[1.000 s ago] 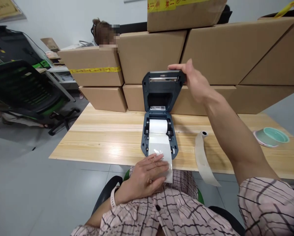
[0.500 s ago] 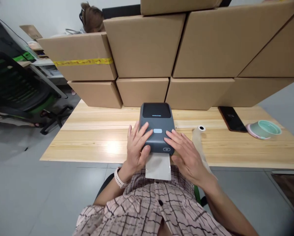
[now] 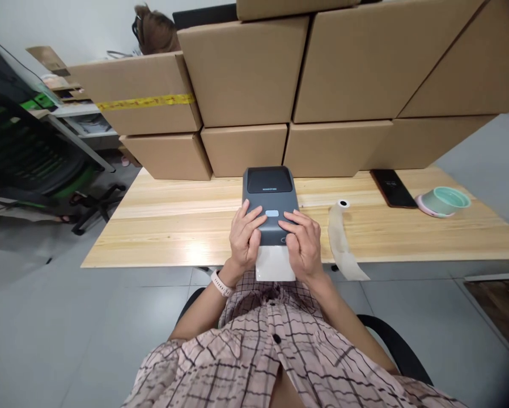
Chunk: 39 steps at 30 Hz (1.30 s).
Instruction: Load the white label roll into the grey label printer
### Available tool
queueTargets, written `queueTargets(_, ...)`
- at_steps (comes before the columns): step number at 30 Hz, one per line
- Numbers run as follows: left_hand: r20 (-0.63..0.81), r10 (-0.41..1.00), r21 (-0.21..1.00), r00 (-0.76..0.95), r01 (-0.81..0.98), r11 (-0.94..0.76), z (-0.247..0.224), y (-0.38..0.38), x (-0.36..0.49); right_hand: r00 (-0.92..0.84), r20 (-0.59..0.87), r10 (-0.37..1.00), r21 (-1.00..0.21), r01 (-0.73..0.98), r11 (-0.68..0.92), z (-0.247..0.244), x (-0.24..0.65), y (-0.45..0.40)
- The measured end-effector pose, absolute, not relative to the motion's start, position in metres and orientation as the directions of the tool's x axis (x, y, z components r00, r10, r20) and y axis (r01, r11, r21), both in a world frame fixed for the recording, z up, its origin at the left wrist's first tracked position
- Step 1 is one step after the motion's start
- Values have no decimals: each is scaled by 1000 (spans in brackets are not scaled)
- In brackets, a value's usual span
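A dark grey label printer point(image 3: 269, 201) stands on the wooden table near its front edge, with its lid down. White label paper point(image 3: 275, 264) hangs out of its front slot, past the table edge. My left hand point(image 3: 245, 238) grips the printer's front left corner, fingers bent over the top and thumb at the front. On the front right corner my right hand point(image 3: 304, 243) holds on the same way, its thumb beside the paper. The undersides of both hands' fingers are hidden.
Right of the printer lies a small paper roll point(image 3: 343, 204) with a loose backing strip point(image 3: 342, 243) trailing over the table edge. Farther right are a phone point(image 3: 393, 188) and a green cup point(image 3: 445, 199). Stacked cardboard boxes point(image 3: 244, 73) wall off the back; a person's head point(image 3: 156, 31) shows behind.
My fingers, flatter on the lid before, have curled round the printer's front corners, and my right hand has come in closer. The view has shifted slightly.
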<state>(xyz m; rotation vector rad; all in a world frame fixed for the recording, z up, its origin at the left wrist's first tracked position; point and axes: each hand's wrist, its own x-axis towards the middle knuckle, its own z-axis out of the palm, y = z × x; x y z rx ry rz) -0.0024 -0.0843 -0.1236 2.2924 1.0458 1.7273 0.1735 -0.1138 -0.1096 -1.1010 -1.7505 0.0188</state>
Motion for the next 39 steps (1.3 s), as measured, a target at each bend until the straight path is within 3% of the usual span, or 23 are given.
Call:
queueTargets(3,793,596,508,129,400,-763,-118,-84,-5,-114,709,696,-427,716,552,-104,175,-115)
queueTargets(6,707,699,638,108,330,-696,-115,-98,-14,-155,654,740,-360,797,485,-94,176,-117)
queueTargets(11,383,839,920,-387,236,-311,-138,-155,-32,-176,568,804,-330,846,419,-74,175,-113)
queueTargets(12,283,868,958,-408,171,-231,-143,-165,-35,-192,551,812,-329,844,423,-70,175,-110)
queueTargets(16,-144,989,988,-32,-52,142,-142,-176,-35,-263,511,818,-346,809,476,-63,176,-95)
queueTargets(20,-314,913,933,260,-94,347,-125,-160,-15,-285,495,821,-397,766,505,-70,180,-86)
queueTargets(25,-329,894,918,304,-116,378,-125,-147,2,-252,548,797,-470,696,543,-95,190,-100)
queueTargets(30,-285,904,955,319,7,298,-131,-150,-5,-87,414,906,-733,558,389,-115,199,-125)
queueTargets(33,-97,994,983,42,158,89,-136,-152,-17,-57,351,935,-815,472,335,-125,203,-132)
queueTargets(36,213,927,964,-307,220,-149,-143,-148,-26,-16,339,941,-864,392,318,-139,201,-132)
queueTargets(39,207,956,967,-207,192,-167,-148,-142,-24,54,333,942,-910,283,305,-152,192,-131)
